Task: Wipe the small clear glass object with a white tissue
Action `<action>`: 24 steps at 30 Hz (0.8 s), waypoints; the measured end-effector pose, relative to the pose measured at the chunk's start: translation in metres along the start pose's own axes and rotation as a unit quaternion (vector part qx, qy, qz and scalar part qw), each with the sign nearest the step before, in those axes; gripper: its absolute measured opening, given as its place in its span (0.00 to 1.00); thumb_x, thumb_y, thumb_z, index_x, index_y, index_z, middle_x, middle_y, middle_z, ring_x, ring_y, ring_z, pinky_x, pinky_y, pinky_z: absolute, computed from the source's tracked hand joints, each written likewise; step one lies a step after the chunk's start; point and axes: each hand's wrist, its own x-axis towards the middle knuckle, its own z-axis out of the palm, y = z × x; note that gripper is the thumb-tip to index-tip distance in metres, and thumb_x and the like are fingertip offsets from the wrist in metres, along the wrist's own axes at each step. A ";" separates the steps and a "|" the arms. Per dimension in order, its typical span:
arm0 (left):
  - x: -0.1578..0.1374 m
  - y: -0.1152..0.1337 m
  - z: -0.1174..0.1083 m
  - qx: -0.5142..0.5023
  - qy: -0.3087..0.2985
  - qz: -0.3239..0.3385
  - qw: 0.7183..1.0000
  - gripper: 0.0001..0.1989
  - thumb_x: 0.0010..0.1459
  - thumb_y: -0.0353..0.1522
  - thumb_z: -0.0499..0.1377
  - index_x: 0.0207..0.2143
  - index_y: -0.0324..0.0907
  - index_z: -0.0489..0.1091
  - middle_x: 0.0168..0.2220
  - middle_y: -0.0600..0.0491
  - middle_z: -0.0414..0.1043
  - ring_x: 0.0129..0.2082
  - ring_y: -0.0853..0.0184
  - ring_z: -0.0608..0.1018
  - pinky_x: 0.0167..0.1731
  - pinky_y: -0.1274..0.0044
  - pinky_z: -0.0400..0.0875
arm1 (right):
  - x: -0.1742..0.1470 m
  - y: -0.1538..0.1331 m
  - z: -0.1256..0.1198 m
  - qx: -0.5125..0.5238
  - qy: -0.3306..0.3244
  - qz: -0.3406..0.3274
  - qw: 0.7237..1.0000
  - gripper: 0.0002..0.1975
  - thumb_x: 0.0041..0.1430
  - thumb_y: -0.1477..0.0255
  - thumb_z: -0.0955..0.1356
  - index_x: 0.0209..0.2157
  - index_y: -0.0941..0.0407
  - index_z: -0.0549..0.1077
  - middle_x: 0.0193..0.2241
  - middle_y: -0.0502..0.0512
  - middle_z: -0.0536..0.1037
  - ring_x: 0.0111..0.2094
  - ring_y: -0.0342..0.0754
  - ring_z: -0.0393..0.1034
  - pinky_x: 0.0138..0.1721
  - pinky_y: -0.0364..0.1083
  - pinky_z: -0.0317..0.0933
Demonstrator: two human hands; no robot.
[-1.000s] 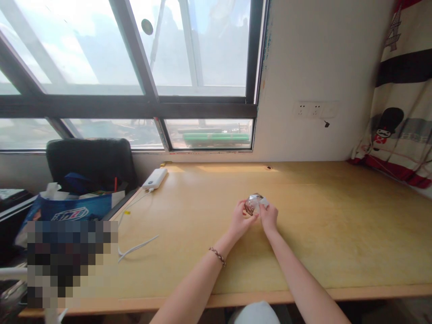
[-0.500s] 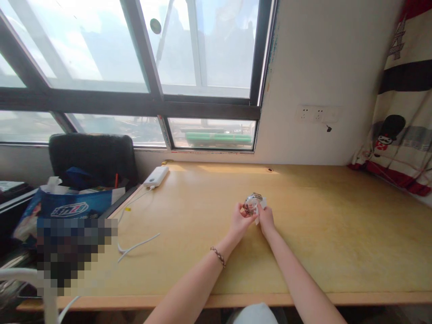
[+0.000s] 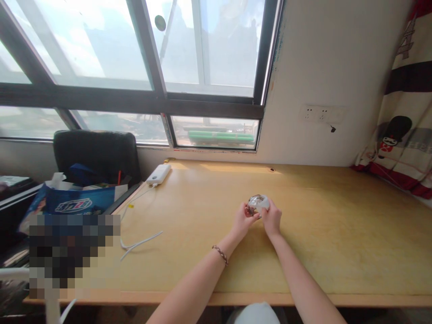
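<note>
Fingers of the left hand (image 3: 243, 219) and right hand (image 3: 272, 218) partly cover a shiny object (image 3: 254, 200) too small to identify; whether the white piece (image 3: 263, 203) with it is cloth or paper cannot be told. Coarse pixels (image 3: 67, 252) hide the lower part of a blue bag (image 3: 104, 198). The curtain (image 3: 410, 103) is cut off at the right edge, the forearms (image 3: 199, 281) at the bottom.

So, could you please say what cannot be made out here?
In the head view:
Shiny object: partly covered by the left hand and right hand; too small to identify.
White piece: too small to tell its material.
Blue bag: lower part hidden by pixelation.
Curtain: cut off by the right edge.
</note>
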 end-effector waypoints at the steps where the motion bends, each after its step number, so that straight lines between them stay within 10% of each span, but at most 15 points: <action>1: 0.000 -0.001 0.000 0.004 0.010 0.000 1.000 0.18 0.38 0.33 0.63 0.32 0.38 0.60 0.32 0.51 0.68 0.33 0.68 0.71 0.33 0.76 0.66 | 0.000 -0.001 0.001 0.025 -0.004 0.014 1.000 0.14 0.45 0.73 0.57 0.33 0.60 0.69 0.25 0.55 0.74 0.25 0.45 0.65 0.27 0.40 0.55; 11: -0.004 0.007 -0.002 0.063 0.043 0.031 0.997 0.19 0.39 0.34 0.63 0.33 0.40 0.59 0.32 0.51 0.68 0.32 0.68 0.71 0.33 0.77 0.64 | 0.007 0.007 0.024 0.250 -0.140 0.145 0.947 0.17 0.45 0.62 0.62 0.28 0.61 0.73 0.23 0.57 0.76 0.26 0.50 0.70 0.24 0.43 0.60; 17: -0.007 0.018 0.002 0.049 0.007 0.021 0.999 0.18 0.39 0.34 0.63 0.31 0.41 0.59 0.30 0.52 0.69 0.31 0.68 0.72 0.32 0.77 0.65 | 0.000 0.001 0.010 0.134 -0.102 0.153 0.974 0.24 0.51 0.57 0.57 0.15 0.58 0.71 0.13 0.58 0.72 0.18 0.47 0.67 0.20 0.41 0.56; 24: 0.002 0.019 0.001 -0.118 0.041 -0.066 0.990 0.17 0.43 0.40 0.59 0.30 0.40 0.57 0.30 0.51 0.70 0.30 0.65 0.74 0.33 0.72 0.67 | -0.001 -0.001 0.005 0.211 -0.075 0.106 0.969 0.25 0.55 0.60 0.52 0.29 0.60 0.72 0.25 0.61 0.75 0.28 0.48 0.69 0.28 0.43 0.60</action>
